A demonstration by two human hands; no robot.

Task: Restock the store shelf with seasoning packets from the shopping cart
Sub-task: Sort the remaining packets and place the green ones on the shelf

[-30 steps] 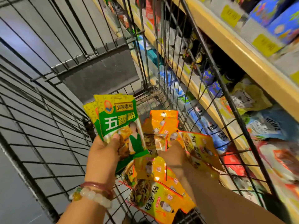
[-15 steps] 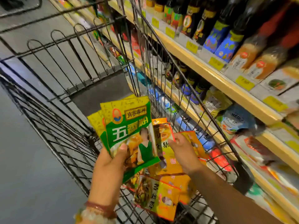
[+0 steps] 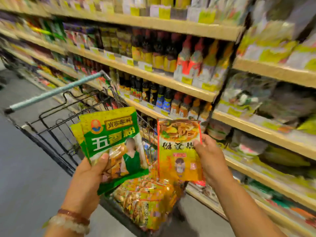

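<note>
My left hand (image 3: 89,175) grips a small stack of green seasoning packets (image 3: 111,134), thumb across the front one. My right hand (image 3: 210,156) pinches a yellow-orange seasoning packet (image 3: 177,151) by its right edge, held upside down above the cart. Both hands are raised side by side in front of the store shelf (image 3: 171,81). Below them, several more yellow-orange packets (image 3: 147,200) lie in the black wire shopping cart (image 3: 56,127). The view is blurred by motion.
The cart's pale blue handle (image 3: 56,90) points up left. Shelves on the right carry rows of dark sauce bottles (image 3: 153,93) and bagged goods (image 3: 248,93). Grey floor (image 3: 25,177) lies to the left of the cart.
My right hand has lifted one yellow-orange packet out of the cart. My left hand rose with the green packets. My view swung up from the cart toward the shelves.
</note>
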